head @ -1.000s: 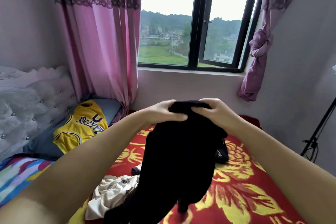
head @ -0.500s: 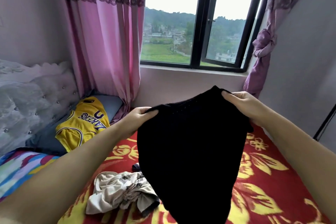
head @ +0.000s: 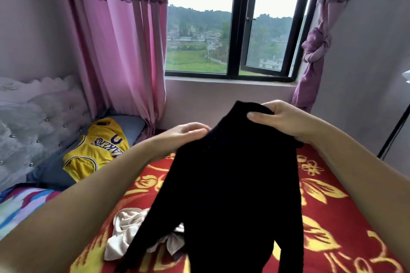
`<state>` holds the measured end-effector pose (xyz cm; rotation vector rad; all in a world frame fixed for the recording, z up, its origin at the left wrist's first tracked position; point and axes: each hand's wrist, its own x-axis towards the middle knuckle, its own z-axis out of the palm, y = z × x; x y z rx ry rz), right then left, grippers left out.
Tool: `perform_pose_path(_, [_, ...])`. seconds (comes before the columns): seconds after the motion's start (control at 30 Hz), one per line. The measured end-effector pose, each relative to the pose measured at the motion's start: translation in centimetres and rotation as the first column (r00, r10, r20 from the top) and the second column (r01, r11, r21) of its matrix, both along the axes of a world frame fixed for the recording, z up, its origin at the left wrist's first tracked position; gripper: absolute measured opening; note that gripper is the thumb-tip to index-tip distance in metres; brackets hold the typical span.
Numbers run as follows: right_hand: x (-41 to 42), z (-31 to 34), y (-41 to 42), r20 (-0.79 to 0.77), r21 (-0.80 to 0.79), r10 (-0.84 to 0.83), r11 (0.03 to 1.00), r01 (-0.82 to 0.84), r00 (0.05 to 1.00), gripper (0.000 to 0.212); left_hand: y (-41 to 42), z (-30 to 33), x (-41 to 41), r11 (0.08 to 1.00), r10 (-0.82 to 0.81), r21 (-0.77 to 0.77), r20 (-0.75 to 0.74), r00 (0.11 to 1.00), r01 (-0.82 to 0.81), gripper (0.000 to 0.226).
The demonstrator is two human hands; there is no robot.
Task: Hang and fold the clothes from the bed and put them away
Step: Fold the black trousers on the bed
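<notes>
Both hands hold a black garment (head: pixel 224 184) up over the bed (head: pixel 328 210), just below the middle of the view. The right hand (head: pixel 281 117), at about 1 o'clock from the centre, has its fingers curled over the garment's top edge with the thumb (head: pixel 257 116) pressed along the front, a firm pinch on the cloth. The left hand (head: pixel 184 132), at about 11 o'clock and lower than the right, rests on the garment's other upper edge; its fingers are bent over the cloth, but whether they actually clamp it cannot be told, since the fingertips disappear behind the fabric. The garment hangs down from the two hands and spreads into two dark tails at 6 o'clock, hiding part of the red bedcover with its yellow flowers. A crumpled cream garment (head: pixel 131 232) lies on the bedcover at 7 o'clock, partly behind the black one. At 9 o'clock a yellow jersey (head: pixel 97 150) lies on a grey pillow (head: pixel 131 126) beside the padded headboard (head: pixel 37 122); its purple lettering reads "LAKERS", seen upside down, with part of a number above it that cannot be made out.
</notes>
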<state>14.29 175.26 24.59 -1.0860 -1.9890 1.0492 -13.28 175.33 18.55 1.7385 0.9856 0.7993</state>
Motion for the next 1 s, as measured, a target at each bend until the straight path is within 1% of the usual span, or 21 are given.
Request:
perform_pose_path(0.03, [-1.2,0.1,0.1,0.073,0.075,-0.005,0.997,0.000,0.997,0.019,-0.4,0.2,1.5,0.999,-0.051,0.015,-0.034,0.998,0.051,0.027])
perform_pose_path(0.07, [-2.4,0.1,0.2,0.175,0.154,-0.018,0.988,-0.009,0.984,0.020,-0.7,0.2,3.0,0.996,-0.072,0.044,-0.077,0.994,0.075,0.025])
perform_pose_path(0.1, [-3.3,0.1,0.4,0.280,0.226,-0.044,0.974,-0.022,0.959,0.021,-0.8,0.0,4.4,0.992,-0.035,0.115,-0.150,0.988,0.053,0.015])
perform_pose_path(0.13, [-3.9,-0.1,0.5,0.352,0.279,-0.083,0.960,-0.020,0.932,0.023,-0.7,-0.2,5.4,0.977,0.027,0.211,-0.199,0.980,0.016,0.006])
perform_pose_path(0.17, [-4.1,-0.2,0.6,0.371,0.315,-0.122,0.949,-0.001,0.920,0.025,-0.3,-0.3,5.8,0.948,0.115,0.318,-0.241,0.964,-0.033,0.012])
perform_pose_path(0.2, [-3.8,-0.3,0.7,0.352,0.327,-0.139,0.945,0.018,0.925,0.026,-0.1,-0.2,6.0,0.921,0.180,0.383,-0.259,0.949,-0.070,0.014])
perform_pose_path(0.23, [-3.0,-0.3,0.9,0.323,0.309,-0.128,0.951,0.023,0.938,0.026,0.1,0.1,5.8,0.908,0.207,0.410,-0.271,0.940,-0.082,0.014])
perform_pose_path(0.27, [-2.1,-0.3,1.0,0.311,0.248,-0.089,0.969,0.010,0.946,0.025,0.4,0.5,5.5,0.901,0.216,0.426,-0.284,0.934,-0.079,0.015])
perform_pose_path(0.3, [-1.0,-0.4,1.0,0.324,0.145,-0.019,0.989,-0.029,0.946,0.023,0.6,1.1,5.2,0.896,0.216,0.438,-0.293,0.931,-0.070,0.019])
perform_pose_path(0.37, [0.8,-1.2,1.3,0.373,-0.104,0.143,0.988,-0.112,0.917,0.023,1.0,2.4,4.8,0.906,0.197,0.418,-0.264,0.944,-0.072,0.029])
perform_pose_path(0.4, [1.8,-1.9,1.5,0.386,-0.194,0.194,0.973,-0.126,0.902,0.023,1.2,3.0,4.7,0.917,0.179,0.391,-0.219,0.959,-0.082,0.029])
perform_pose_path(0.43, [2.6,-2.7,1.8,0.392,-0.242,0.214,0.962,-0.124,0.895,0.020,1.5,3.5,4.3,0.928,0.171,0.359,-0.165,0.971,-0.102,0.027])
perform_pose_path(0.47, [3.6,-3.4,1.9,0.384,-0.259,0.199,0.960,-0.102,0.902,0.017,1.7,4.0,3.9,0.941,0.161,0.316,-0.110,0.981,-0.119,0.023])
perform_pose_path(0.53, [5.5,-4.3,2.1,0.338,-0.276,0.142,0.960,-0.046,0.930,0.015,2.3,4.3,2.5,0.964,0.118,0.246,-0.058,0.991,-0.100,0.014])
perform_pose_path(0.63, [7.3,-4.8,1.9,0.251,-0.293,0.097,0.956,-0.020,0.963,0.009,3.1,3.8,-0.2,0.992,0.044,0.120,-0.060,0.997,-0.036,0.009])
perform_pose_path(0.67, [7.3,-4.8,1.7,0.208,-0.276,0.077,0.961,-0.017,0.975,0.008,3.3,3.6,-1.0,0.996,0.035,0.078,-0.056,0.998,-0.030,0.018])
perform_pose_path(0.73, [6.9,-4.6,1.4,0.115,-0.203,0.028,0.979,-0.004,0.993,0.026,3.5,3.3,-2.4,0.998,0.059,0.038,-0.045,0.997,-0.058,0.043])
perform_pose_path(0.77, [6.6,-4.3,1.4,0.079,-0.157,0.005,0.988,0.008,0.997,0.032,3.6,3.3,-3.0,0.996,0.078,0.040,-0.030,0.996,-0.077,0.048])
perform_pose_path(0.83, [6.1,-3.5,1.5,0.040,-0.087,-0.017,0.996,0.021,0.999,0.039,3.6,3.6,-3.9,0.995,0.084,0.050,0.016,0.996,-0.085,0.043])
perform_pose_path(0.9, [5.8,-2.4,1.4,0.033,-0.101,0.008,0.995,-0.005,0.999,0.045,3.5,3.9,-4.5,0.996,0.075,0.051,0.037,0.997,-0.076,0.042])
perform_pose_path(1.0, [5.6,-1.5,0.8,0.019,-0.159,0.148,0.977,-0.143,0.989,0.045,3.3,3.5,-4.9,0.994,0.091,0.065,0.028,0.995,-0.093,0.042])
